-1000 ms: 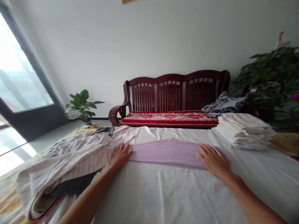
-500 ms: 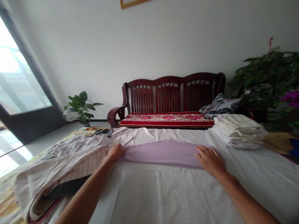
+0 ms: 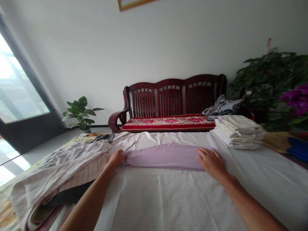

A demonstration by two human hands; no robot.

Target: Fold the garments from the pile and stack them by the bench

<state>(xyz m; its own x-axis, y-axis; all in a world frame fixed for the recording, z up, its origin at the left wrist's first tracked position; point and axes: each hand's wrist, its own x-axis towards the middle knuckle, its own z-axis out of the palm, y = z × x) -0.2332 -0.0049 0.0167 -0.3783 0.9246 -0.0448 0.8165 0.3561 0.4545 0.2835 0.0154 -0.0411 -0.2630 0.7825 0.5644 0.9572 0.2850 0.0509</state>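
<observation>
The purple cloth (image 3: 163,156) lies as a long narrow band, folded over on itself, across the middle of a white sheet (image 3: 168,202) that covers the flat surface in front of the person. The left hand (image 3: 115,159) has its fingers curled in on the band's left end and seems to pinch it, while the right hand (image 3: 211,162) lies flat on the right end, fingers apart, pressing it down. This looks like the middle of a fold: the band is made, with one end gripped and the other pinned. Folding it further would, I judge, call for lifting the gripped end clear, carrying it across to meet the pinned end, and keeping the edges square so the layers do not slip. Just beside the left hand sits a loose heap of striped cloth (image 3: 72,163), touching or nearly touching the band's left end, so it could catch there. A stack of folded cloths (image 3: 238,131) sits beyond the right hand, apart from the band. Further back stand a dark red wooden bench (image 3: 173,96) with a patterned cushion (image 3: 221,107), a small potted plant (image 3: 80,112) near the glass door (image 3: 21,96), and a large leafy plant (image 3: 271,80) on the right.
</observation>
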